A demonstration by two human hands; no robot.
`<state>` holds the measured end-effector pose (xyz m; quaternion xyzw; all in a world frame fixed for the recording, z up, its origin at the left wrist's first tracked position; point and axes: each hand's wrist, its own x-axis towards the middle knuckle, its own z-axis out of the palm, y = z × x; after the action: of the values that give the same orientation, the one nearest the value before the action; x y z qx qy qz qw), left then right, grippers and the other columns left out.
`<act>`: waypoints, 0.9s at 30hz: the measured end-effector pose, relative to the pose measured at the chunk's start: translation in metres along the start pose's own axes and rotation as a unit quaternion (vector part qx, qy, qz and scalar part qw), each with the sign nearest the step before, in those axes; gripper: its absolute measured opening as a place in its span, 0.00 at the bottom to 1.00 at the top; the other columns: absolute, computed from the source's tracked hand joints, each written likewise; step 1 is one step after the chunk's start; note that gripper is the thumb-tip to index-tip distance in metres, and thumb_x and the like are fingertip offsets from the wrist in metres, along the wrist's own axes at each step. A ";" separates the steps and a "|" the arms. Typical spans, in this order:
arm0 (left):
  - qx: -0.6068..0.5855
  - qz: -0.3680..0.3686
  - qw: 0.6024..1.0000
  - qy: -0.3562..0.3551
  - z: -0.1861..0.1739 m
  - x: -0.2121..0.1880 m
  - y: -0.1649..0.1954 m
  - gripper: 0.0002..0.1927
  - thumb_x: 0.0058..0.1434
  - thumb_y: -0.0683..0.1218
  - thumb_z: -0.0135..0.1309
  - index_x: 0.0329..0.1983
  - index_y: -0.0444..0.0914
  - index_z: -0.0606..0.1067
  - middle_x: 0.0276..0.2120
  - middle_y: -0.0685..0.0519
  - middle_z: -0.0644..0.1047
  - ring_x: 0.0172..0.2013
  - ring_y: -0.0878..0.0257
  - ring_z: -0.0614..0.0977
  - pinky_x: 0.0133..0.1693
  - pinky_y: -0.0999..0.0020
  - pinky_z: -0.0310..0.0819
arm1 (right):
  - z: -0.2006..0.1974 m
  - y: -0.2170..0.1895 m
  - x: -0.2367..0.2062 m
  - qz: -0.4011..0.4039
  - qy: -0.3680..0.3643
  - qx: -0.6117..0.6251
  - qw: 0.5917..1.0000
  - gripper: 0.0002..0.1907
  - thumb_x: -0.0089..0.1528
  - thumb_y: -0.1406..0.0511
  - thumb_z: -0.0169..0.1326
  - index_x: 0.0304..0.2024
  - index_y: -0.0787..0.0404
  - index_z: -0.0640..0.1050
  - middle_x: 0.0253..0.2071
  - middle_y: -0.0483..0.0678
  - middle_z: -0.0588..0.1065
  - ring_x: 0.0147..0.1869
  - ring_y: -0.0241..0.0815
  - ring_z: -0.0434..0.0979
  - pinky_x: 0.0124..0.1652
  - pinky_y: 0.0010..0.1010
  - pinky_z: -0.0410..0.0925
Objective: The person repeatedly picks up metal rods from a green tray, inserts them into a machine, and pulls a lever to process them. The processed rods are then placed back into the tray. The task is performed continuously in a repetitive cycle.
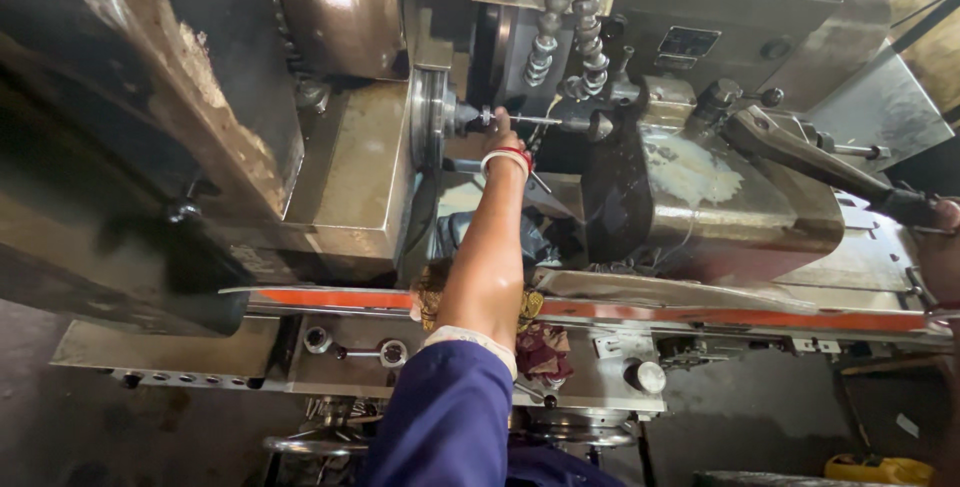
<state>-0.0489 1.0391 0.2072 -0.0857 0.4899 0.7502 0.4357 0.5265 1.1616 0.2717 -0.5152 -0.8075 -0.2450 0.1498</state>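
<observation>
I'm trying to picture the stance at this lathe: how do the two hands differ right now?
The left hand is stretched far forward at the small workpiece by the chuck; the right hand stays at the frame's right edge. The left shows fully, with a red-and-white bangle; the right is mostly cut off, gripping a long dark lever. Both touch the machine.

The left hand (503,137) is reaching to the small metal workpiece (487,120) at the lathe chuck (430,119); the right hand (945,247) is gripping the black lever (815,162).
</observation>
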 end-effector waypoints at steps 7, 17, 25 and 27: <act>-0.075 0.155 0.985 0.024 0.004 -0.007 -0.002 0.22 0.65 0.59 0.53 0.44 0.35 0.76 0.26 0.50 0.74 0.19 0.61 0.71 0.21 0.62 0.63 | 0.001 -0.008 -0.023 0.031 0.000 0.035 0.999 0.22 0.78 0.54 0.48 0.37 0.63 0.77 0.23 0.53 0.72 0.27 0.50 0.75 0.31 0.38 0.67; -0.126 -0.058 0.990 -0.008 0.018 -0.020 -0.003 0.26 0.70 0.63 0.35 0.33 0.42 0.75 0.22 0.53 0.71 0.15 0.62 0.66 0.17 0.64 0.60 | -0.010 -0.013 -0.024 0.051 -0.004 0.034 0.998 0.23 0.78 0.54 0.46 0.36 0.64 0.77 0.23 0.54 0.72 0.28 0.52 0.76 0.31 0.39 0.67; -0.179 -0.037 0.979 -0.091 0.025 -0.039 -0.003 0.17 0.72 0.48 0.37 0.33 0.36 0.72 0.27 0.52 0.82 0.13 0.65 0.65 0.15 0.70 0.59 | -0.031 -0.031 0.007 0.046 -0.024 0.007 0.999 0.24 0.78 0.54 0.44 0.36 0.64 0.77 0.23 0.55 0.73 0.28 0.53 0.76 0.31 0.40 0.68; -0.193 -0.028 0.977 -0.092 0.031 -0.048 -0.001 0.19 0.74 0.52 0.37 0.33 0.37 0.72 0.27 0.54 0.80 0.17 0.66 0.68 0.19 0.71 0.62 | -0.034 -0.035 0.007 0.048 -0.029 0.004 0.998 0.24 0.78 0.54 0.44 0.36 0.65 0.77 0.24 0.56 0.73 0.29 0.53 0.76 0.31 0.40 0.68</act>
<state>-0.0102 1.0367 0.2488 -0.1126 0.2913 0.8229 0.4747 0.4918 1.1364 0.2952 -0.5595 -0.7869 -0.2194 0.1400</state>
